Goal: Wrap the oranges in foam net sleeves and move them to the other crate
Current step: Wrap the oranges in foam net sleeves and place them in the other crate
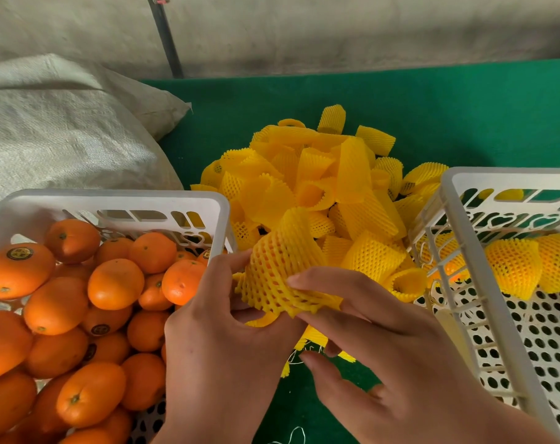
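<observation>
Orange (pixel 273 267) held between both hands above the green cloth (pixel 400 100), between the two crates, already mostly inside a yellow foam net sleeve (pixel 281 283); peel visible through the stretched mesh. Left hand (pixel 221 341) curled around the near lower side of the fruit, fingertips at the sleeve's edge. Right hand (pixel 384 328) with fingers laid over the sleeve's lower rim and pinching the bunched foam there. Sleeve: soft, light, elastic, likely to tear if yanked at a single strand; best gripped at the rim with several fingers and drawn evenly. Fruit: firm, roundish, fairly weighty for its size, peel smooth and probably slippery bare; netted surface should give better purchase, so best cupped around the middle for the transfer. Left crate (pixel 112 200) holding many bare oranges (pixel 115 283). Right crate (pixel 483 181) holding a few wrapped oranges (pixel 512 264) at its far end. Pile of spare sleeves (pixel 320 174) on the cloth between the crates. Grey woven sack (pixel 64 133) behind the left crate.
</observation>
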A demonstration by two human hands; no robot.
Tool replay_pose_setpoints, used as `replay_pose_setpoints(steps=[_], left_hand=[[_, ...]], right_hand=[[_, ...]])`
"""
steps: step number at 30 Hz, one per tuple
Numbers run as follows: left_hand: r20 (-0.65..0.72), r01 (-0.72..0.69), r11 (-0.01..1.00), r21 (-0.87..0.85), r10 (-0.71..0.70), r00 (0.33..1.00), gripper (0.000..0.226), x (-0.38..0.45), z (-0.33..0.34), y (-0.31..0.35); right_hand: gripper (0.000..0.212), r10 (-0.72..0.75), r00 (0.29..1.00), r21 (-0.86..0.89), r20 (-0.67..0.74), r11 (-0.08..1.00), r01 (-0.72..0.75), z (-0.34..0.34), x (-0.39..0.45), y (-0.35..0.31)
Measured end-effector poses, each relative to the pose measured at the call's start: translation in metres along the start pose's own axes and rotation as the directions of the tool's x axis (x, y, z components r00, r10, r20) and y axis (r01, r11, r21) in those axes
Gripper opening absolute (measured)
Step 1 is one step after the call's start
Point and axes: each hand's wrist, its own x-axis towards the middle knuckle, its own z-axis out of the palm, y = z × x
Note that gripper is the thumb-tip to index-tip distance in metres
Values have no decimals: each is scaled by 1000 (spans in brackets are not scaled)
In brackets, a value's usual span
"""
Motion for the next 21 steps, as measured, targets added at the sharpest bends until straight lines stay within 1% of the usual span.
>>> replay_pose_setpoints(steps=[3,6,8,11,13,15,17,19,21], left_hand=[[-8,-15,1000,-11,14,1000,57,2,-2,-1],[-5,-30,1000,-1,30,1000,58,3,-2,-1],[10,-37,999,-7,38,999,62,2,-1,0],[47,-59,998,4,59,997,68,0,-1,1],[72,-96,995,31,93,993,68,-1,-1,3],[101,-132,989,62,126,987,69,-1,-1,7],[127,-161,983,84,150,981,70,-2,-3,10],[144,-200,975,96,185,972,71,-2,-5,12],[158,-264,958,117,244,957,73,-2,-5,13]], right_hand=[[33,-18,999,7,-48,1000,18,-2,-2,0],[22,4,996,9,-87,1000,-4,-6,-3,1],[20,44,994,64,-98,997,-38,-10,-5,0],[22,129,979,207,-159,974,-95,-12,-7,0],[25,166,963,227,-211,967,-117,-12,-6,1],[36,201,947,218,-252,965,-147,-12,-2,2],[55,278,925,218,-258,950,-224,-12,2,2],[78,375,900,220,-222,918,-329,-11,3,4],[98,437,886,256,-153,884,-391,-8,1,6]])
